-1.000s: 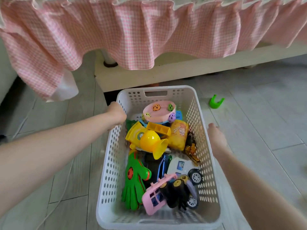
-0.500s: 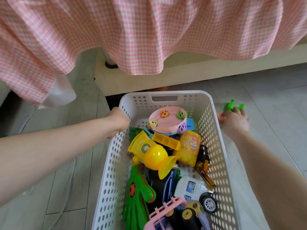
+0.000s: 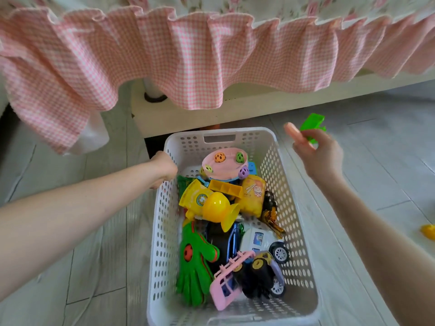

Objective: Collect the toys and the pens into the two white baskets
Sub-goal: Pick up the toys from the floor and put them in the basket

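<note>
The left hand (image 3: 164, 169) grips the basket (image 3: 297, 208) rim while the right hand (image 3: 319, 154) pinches a green toy (image 3: 312, 124) just beside it.

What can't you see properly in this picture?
Head view:
- Green toy: blurred, half behind the right hand; its shape is unclear.
- Yellow thing: cut off by the right edge.
- Left hand: fingertips hidden by the white basket rim it grips.
- Second basket: out of view.
</note>
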The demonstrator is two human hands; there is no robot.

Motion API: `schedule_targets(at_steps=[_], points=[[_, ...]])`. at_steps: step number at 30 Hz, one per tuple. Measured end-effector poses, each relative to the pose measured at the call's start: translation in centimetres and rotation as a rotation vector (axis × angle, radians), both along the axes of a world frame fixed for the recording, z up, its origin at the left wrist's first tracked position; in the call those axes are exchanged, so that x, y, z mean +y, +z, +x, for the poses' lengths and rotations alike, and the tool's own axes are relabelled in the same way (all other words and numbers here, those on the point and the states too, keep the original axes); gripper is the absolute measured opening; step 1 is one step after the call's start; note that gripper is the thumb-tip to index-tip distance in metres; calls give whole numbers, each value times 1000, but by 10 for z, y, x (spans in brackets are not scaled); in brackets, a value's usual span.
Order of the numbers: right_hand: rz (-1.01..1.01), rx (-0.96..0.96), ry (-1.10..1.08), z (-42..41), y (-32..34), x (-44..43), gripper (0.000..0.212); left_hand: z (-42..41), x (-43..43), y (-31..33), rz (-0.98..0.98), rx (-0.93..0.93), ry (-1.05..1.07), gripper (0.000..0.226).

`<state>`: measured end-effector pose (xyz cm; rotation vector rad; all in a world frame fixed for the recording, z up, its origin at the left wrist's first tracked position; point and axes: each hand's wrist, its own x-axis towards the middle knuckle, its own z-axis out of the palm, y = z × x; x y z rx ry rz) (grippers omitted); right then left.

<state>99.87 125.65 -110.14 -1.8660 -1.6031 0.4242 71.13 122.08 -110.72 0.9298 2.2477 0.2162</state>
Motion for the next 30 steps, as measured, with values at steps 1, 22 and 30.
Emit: schedule_targets(at_steps=[1, 22, 30], points=[[25, 29, 42, -8, 13, -14, 30, -1, -3, 0, 6, -19, -3, 7], [-342, 308, -261, -4, -5, -179, 22, 29, -61, 2, 299, -432, -134, 46], [-383, 302, -680, 49, 25, -303, 28, 140, -87, 32, 154, -622, -586, 20]])
